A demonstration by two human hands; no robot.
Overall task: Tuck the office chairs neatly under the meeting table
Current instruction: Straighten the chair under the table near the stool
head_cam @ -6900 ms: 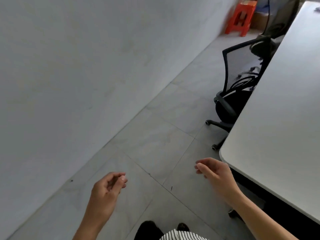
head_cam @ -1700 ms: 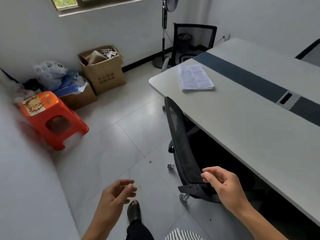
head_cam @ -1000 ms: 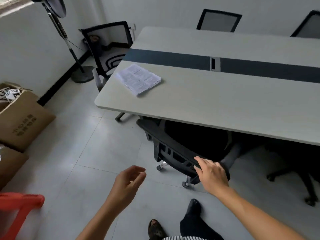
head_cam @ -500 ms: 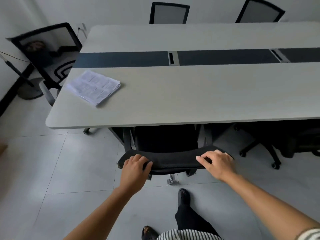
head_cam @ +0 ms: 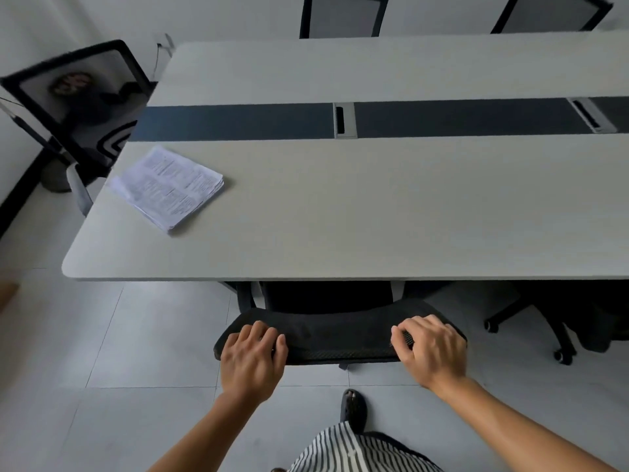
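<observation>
- My left hand (head_cam: 252, 361) is closed over the top edge of the black office chair (head_cam: 335, 330), at the left end of its backrest, with the fingers curled over the front side.
- My right hand (head_cam: 431, 350) holds the same top edge at the right end, the fingers also wrapped over it; the two hands are well apart, with the middle of the backrest bare between them.
- The seat of this chair is just beyond my hands and goes under the near edge of the meeting table (head_cam: 391, 216); the backrest stands on my side of the edge, not touching it.
- Beyond my left hand, and more to the left, a stack of printed papers (head_cam: 168, 189) lies on the table near its corner.
- Far beyond both hands, a dark strip (head_cam: 238, 122) runs along the middle of the table, with a cable slot (head_cam: 343, 120) in it.
- To the right of my right hand, the wheeled base of a second chair (head_cam: 551, 321) shows under the table.
- Past the left end of the table stands a mesh-back chair (head_cam: 81, 107), turned at an angle.
- Two more chair backs (head_cam: 343, 15) rise behind the far side of the table.
- Below my hands I see my striped shirt (head_cam: 357, 451) and one dark shoe (head_cam: 353, 408) on the grey tiled floor (head_cam: 102, 386).
</observation>
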